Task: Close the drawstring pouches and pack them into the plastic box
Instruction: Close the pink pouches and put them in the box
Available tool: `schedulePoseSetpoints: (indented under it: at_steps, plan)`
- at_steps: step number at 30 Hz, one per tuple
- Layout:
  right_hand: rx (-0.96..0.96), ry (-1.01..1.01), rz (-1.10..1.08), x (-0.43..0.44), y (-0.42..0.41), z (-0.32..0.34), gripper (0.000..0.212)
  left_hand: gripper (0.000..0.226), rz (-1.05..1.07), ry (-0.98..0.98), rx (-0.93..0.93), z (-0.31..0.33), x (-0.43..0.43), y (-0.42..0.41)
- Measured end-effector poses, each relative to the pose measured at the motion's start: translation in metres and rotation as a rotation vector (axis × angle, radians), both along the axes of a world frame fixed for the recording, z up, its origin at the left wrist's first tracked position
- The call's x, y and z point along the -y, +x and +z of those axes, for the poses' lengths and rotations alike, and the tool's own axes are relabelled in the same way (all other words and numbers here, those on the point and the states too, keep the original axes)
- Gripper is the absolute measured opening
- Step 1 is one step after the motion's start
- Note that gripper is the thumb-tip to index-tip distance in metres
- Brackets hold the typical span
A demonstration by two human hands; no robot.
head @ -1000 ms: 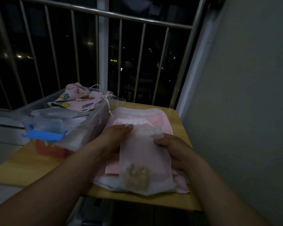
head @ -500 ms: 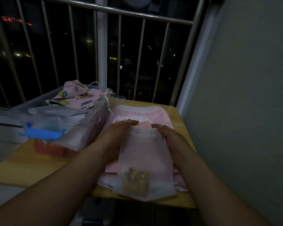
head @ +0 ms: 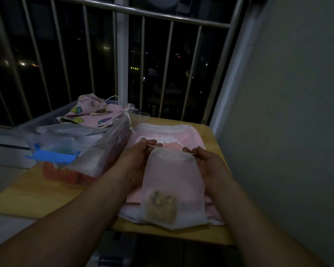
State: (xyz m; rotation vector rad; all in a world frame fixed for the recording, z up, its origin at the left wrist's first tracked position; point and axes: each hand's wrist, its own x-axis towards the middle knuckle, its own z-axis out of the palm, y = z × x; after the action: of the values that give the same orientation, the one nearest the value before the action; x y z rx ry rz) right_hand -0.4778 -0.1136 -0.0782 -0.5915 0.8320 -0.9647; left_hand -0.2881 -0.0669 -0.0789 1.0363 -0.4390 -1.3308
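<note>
Since half a second ago both hands have drawn apart sideways, and the mouth of the sheer white fabric drawstring pouch [head: 174, 182] has puckered from a wide edge into a narrower gathered neck. The left hand [head: 137, 160] pinches one end of the thin pale cord [head: 151, 145] between thumb and fingertips. The right hand [head: 206, 162] pinches the other end, just beside the neck. The pouch lies on a stack of pink fabric pouches [head: 191, 135] on the small wooden table [head: 37, 193], with its lump of brown contents [head: 161, 208] near the table's front edge. The clear plastic box [head: 112, 139], heaped with printed pink pouches [head: 96, 114], stands just beside the left hand.

The neck does not look fully shut yet. An uneven pull could run the cord out through one side or bunch the thin fabric lopsidedly. A hard tug might drag the pouch and the loose stack under it toward the edge, where the weighted end could tip off. The box looks nearly full, so another pouch may slide off the heap.
</note>
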Motion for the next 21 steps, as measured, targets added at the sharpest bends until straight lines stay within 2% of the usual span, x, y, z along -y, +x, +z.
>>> schedulePoseSetpoints:
  at_steps: [8,12,15,21]
  plan:
    - [0.154,0.039,-0.093,0.0025,0.0010,0.0011,0.037,0.047,0.003,0.004,-0.317,0.0029,-0.0010,0.0023]
    - [0.220,0.047,-0.154,0.0024,0.0024,0.0053,0.044,0.053,0.027,-0.050,-0.442,0.0024,0.0038,0.0002]
    - [0.228,0.014,-0.174,0.0012,0.0051,0.0055,0.048,0.051,0.038,-0.073,-0.434,0.0017,0.0064,0.0003]
    - [0.158,0.038,-0.149,0.0061,-0.0035,0.0100,0.043,0.044,-0.005,-0.078,-0.224,0.0029,0.0021,-0.0036]
